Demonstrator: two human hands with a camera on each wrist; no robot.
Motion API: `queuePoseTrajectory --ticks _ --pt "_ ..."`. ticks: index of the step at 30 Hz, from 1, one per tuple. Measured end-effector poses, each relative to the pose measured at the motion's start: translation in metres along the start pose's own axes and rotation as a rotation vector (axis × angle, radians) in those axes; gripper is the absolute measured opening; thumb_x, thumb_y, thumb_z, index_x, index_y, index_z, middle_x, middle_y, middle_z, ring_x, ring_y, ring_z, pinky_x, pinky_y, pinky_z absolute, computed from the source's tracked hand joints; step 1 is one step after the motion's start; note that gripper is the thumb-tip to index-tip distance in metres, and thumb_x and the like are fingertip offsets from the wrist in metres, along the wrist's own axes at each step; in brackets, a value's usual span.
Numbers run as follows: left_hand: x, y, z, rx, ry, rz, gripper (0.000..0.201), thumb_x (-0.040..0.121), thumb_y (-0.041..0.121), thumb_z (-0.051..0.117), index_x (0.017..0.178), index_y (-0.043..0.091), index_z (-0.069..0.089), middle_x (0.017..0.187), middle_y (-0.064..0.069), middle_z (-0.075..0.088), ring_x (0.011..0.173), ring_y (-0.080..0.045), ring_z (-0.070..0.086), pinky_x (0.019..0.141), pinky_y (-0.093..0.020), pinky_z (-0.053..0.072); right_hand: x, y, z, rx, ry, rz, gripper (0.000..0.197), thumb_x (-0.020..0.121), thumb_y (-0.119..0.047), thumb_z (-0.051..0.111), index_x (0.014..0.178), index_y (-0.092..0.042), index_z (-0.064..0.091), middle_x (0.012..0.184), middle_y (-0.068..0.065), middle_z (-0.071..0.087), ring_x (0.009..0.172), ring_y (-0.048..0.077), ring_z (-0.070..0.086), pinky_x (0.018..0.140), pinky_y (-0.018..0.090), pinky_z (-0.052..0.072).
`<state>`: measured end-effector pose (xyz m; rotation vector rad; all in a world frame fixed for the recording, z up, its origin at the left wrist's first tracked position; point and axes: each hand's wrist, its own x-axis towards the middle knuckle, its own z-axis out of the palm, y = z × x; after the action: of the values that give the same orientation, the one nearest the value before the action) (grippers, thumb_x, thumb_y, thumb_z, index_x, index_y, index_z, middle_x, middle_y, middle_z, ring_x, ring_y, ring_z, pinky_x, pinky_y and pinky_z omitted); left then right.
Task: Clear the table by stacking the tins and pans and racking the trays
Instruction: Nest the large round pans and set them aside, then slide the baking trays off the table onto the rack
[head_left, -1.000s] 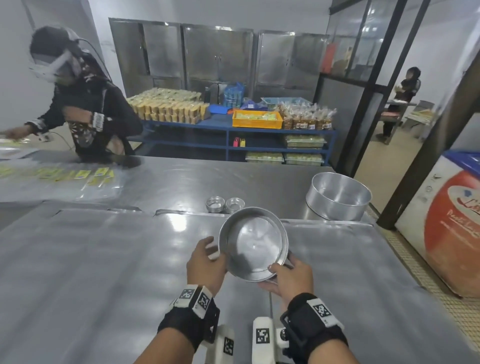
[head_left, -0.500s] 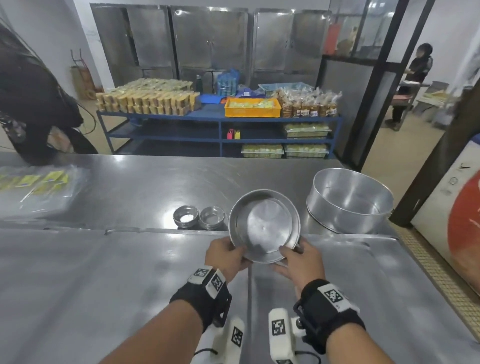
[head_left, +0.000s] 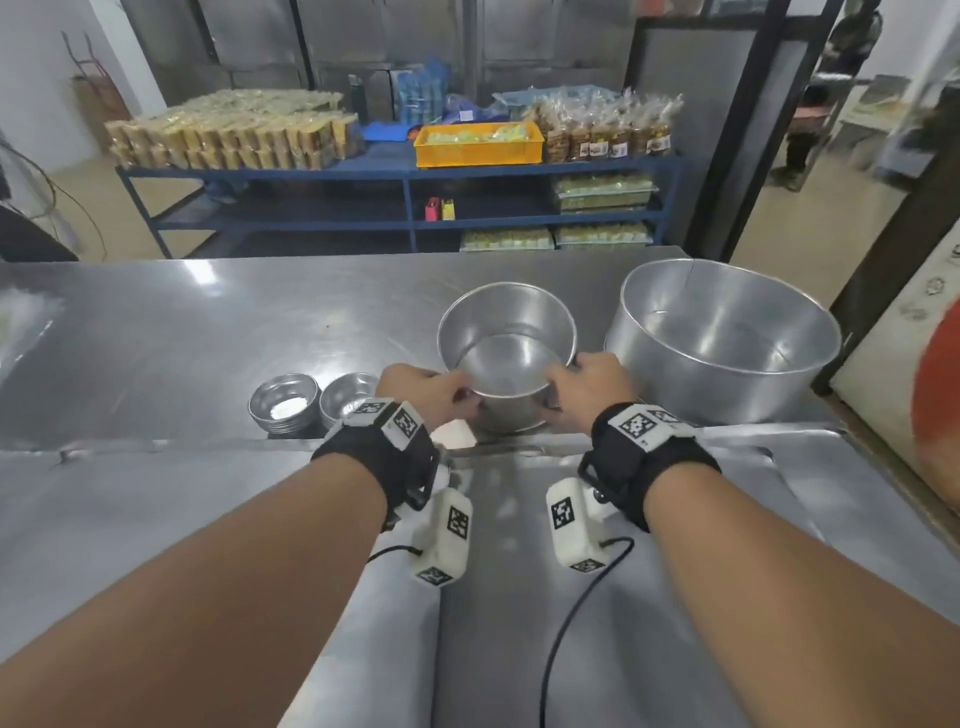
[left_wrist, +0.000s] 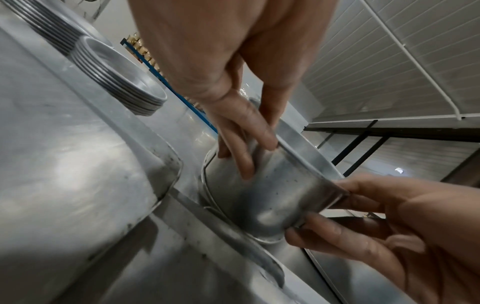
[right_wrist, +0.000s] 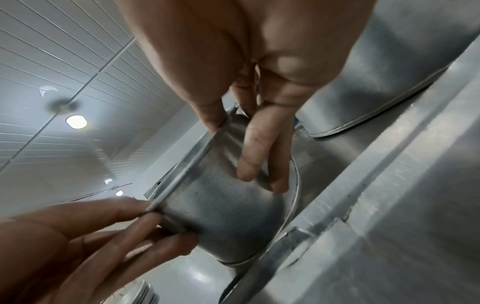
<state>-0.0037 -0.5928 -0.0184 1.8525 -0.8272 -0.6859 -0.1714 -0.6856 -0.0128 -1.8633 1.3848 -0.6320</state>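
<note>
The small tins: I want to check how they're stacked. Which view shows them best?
The left wrist view: the small tins show layered rims in two nested stacks. The head view shows only their open tops on the table. The right wrist view catches one blurred edge.

Both forearms reach forward, left hand (head_left: 434, 392) and right hand (head_left: 587, 387) facing, fingers (left_wrist: 262, 131) curled in a grip.

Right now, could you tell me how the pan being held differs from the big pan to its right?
The held pan is clearly narrower than the big pan. The held pan is in the grip of both the left hand and the right hand at its rim, while the big pan stands untouched on the steel table. The held pan sits nearer the table seam; the big pan is at the right edge. Both are round, straight-walled, empty bare metal.
</note>
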Motion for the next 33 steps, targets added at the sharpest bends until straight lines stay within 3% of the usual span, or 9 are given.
queuePoseTrajectory --ticks 4,6,8,11,15,20,22,28,33 --pt "0.006 0.000 0.006 -0.048 -0.034 -0.067 0.026 0.090 0.044 0.066 0.109 0.028 0.070 0.079 -0.005 0.071 0.080 -0.019 0.068 0.069 -0.016 0.041 0.007 -0.002 0.000 -0.103 0.041 -0.003 0.041 0.095 -0.035 0.053 0.085 0.001 0.070 0.078 0.013 0.062 0.089 0.035 0.064 0.069 0.031 0.044" --pt "0.009 0.000 0.009 -0.060 0.000 -0.042 0.036 0.083 0.039 0.076 0.105 0.011 0.071 0.076 -0.008 0.068 0.076 -0.020 0.067 0.073 -0.017 0.048 0.007 -0.004 0.001 -0.172 0.003 0.000 0.053 0.101 -0.046 0.043 0.088 -0.001 0.069 0.085 0.016 0.061 0.095 0.035 0.062 0.071 0.030 0.037" --pt "0.014 0.001 0.011 -0.215 0.050 -0.153 0.047 0.073 0.040 0.083 0.084 -0.002 0.063 0.087 -0.016 0.070 0.084 -0.027 0.072 0.079 -0.030 0.060 0.004 -0.007 0.000 -0.190 -0.015 0.005 0.059 0.103 -0.048 0.037 0.094 0.002 0.069 0.098 0.021 0.066 0.100 0.036 0.061 0.076 0.033 0.039" --pt "0.016 0.000 0.013 -0.174 -0.055 -0.174 0.052 0.053 0.059 0.078 0.074 0.016 0.057 0.108 -0.023 0.070 0.107 -0.037 0.069 0.093 -0.045 0.057 -0.001 -0.009 0.000 -0.190 -0.079 0.014 0.061 0.104 -0.047 0.033 0.099 0.003 0.068 0.100 0.022 0.065 0.102 0.037 0.061 0.079 0.033 0.041" --pt "-0.004 0.004 0.006 -0.270 -0.112 -0.164 0.024 0.089 0.017 0.072 0.104 0.000 0.065 0.103 -0.018 0.063 0.101 -0.032 0.067 0.091 -0.042 0.059 -0.020 -0.014 0.006 -0.219 -0.125 0.035 0.055 0.102 -0.052 0.035 0.096 -0.008 0.069 0.092 0.014 0.063 0.096 0.034 0.061 0.075 0.030 0.038" --pt "-0.047 0.007 -0.029 0.091 -0.171 -0.110 0.033 0.085 0.027 0.072 0.102 0.000 0.073 0.091 -0.015 0.073 0.088 -0.033 0.072 0.085 -0.048 0.060 -0.067 -0.036 0.017 -0.306 -0.143 0.028 0.050 0.097 -0.046 0.051 0.103 0.000 0.066 0.110 0.018 0.067 0.104 0.034 0.062 0.080 0.031 0.045" --pt "-0.075 0.006 -0.049 0.309 -0.265 -0.062 0.032 0.086 0.034 0.071 0.099 0.005 0.075 0.089 -0.012 0.073 0.081 -0.030 0.070 0.081 -0.038 0.060 -0.096 -0.045 0.023 -0.389 -0.205 0.020 0.045 0.094 -0.045 0.056 0.105 -0.003 0.068 0.107 0.016 0.069 0.097 0.033 0.064 0.081 0.033 0.051" --pt "-0.181 -0.037 -0.100 0.898 -0.459 -0.018 0.048 0.092 0.039 0.064 0.131 0.011 0.062 0.133 -0.004 0.061 0.123 -0.024 0.058 0.098 -0.031 0.046 -0.215 -0.055 0.052 -0.644 -0.444 0.041 0.041 0.087 -0.037 0.067 0.115 -0.007 0.067 0.112 0.012 0.068 0.108 0.028 0.065 0.084 0.028 0.051" --pt "-0.280 -0.098 -0.150 0.977 -0.552 0.065 0.042 0.090 0.032 0.065 0.129 0.017 0.060 0.133 -0.011 0.051 0.128 -0.034 0.050 0.101 -0.040 0.048 -0.313 -0.048 0.073 -0.713 -0.464 0.106 0.045 0.087 -0.035 0.063 0.123 -0.008 0.064 0.127 0.014 0.064 0.117 0.030 0.061 0.097 0.032 0.050"
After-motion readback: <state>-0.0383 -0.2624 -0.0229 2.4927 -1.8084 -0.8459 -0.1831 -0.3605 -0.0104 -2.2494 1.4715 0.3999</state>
